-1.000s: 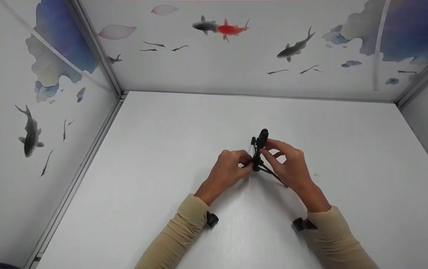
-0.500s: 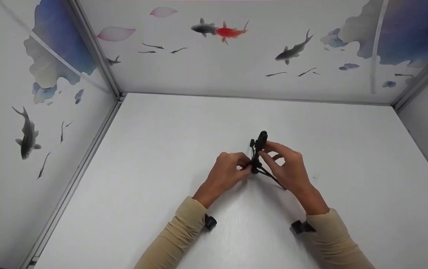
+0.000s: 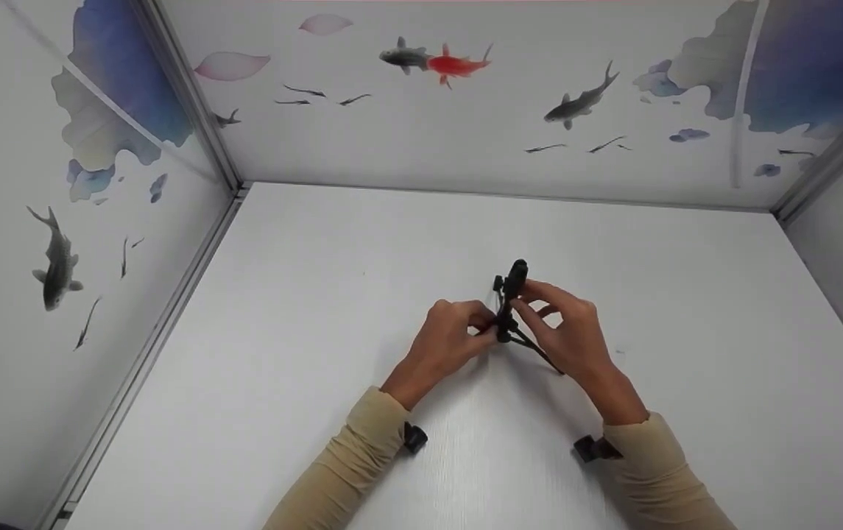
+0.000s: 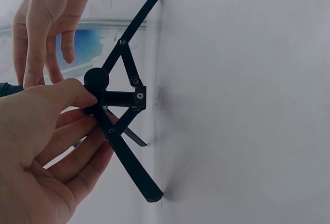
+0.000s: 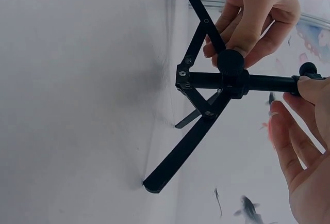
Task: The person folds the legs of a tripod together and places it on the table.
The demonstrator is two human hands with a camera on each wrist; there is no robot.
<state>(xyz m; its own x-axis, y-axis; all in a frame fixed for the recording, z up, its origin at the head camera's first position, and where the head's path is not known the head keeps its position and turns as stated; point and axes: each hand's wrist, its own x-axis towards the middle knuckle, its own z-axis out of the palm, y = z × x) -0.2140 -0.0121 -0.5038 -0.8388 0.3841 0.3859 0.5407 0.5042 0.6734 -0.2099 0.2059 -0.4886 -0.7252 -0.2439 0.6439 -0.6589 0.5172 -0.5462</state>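
Observation:
A small black tripod (image 3: 517,278) stands upright on the white table with its legs spread, between the two hands. My left hand (image 3: 445,337) pinches its leg collar low down, beside a round knob (image 4: 96,80); the thumb lies right at this knob in the left wrist view. Higher on the column, my right hand (image 3: 577,327) pinches the tripod with thumb and fingers, near a second, smaller knob (image 5: 308,69). The spread legs (image 5: 180,149) have their tips at the tabletop, joined by hinged struts to the centre post. The tripod's top is outside both wrist views.
The white table (image 3: 303,280) is bounded by a back wall (image 3: 465,147) and a left wall (image 3: 1,294), both printed with fish and petals. Metal rails run along the edges. A black camera (image 3: 414,439) sits on the left wrist, another (image 3: 589,447) on the right.

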